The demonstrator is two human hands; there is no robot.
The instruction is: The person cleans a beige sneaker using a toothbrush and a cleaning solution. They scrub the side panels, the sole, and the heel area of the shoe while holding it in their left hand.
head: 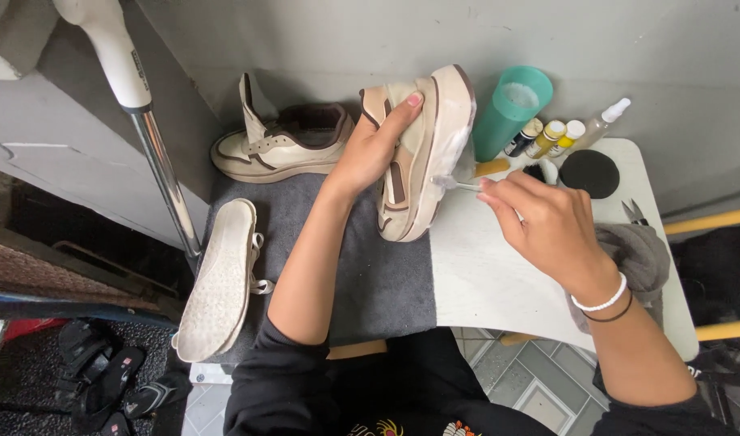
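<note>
— Sneaker (422, 153) is held on edge above the middle of the counter (499, 282), where the grey mat (378, 274) meets the bare white top. How is it gripped?

— It is clamped by the left hand (374, 149), thumb pressed on the upper, sole turned toward the right. A small brush (459, 185) is pinched in the closed fingers of the right hand (547, 222), its bristles laid against the white sidewall.

— What is called for if the scrubbing is to be done well?

— Short, light strokes are best kept along the sole's edge, and the shoe is best held steady, so that foam is kept off the beige panels.

— How does the shoe look?

— Cream and tan panels are trimmed in brown; the thick sole is smeared with white lather near the toe. Its mate (285, 141) is set at the far left edge, an insole (220, 282) beside the mat's left edge, a teal cup (511, 109) at the back.
</note>
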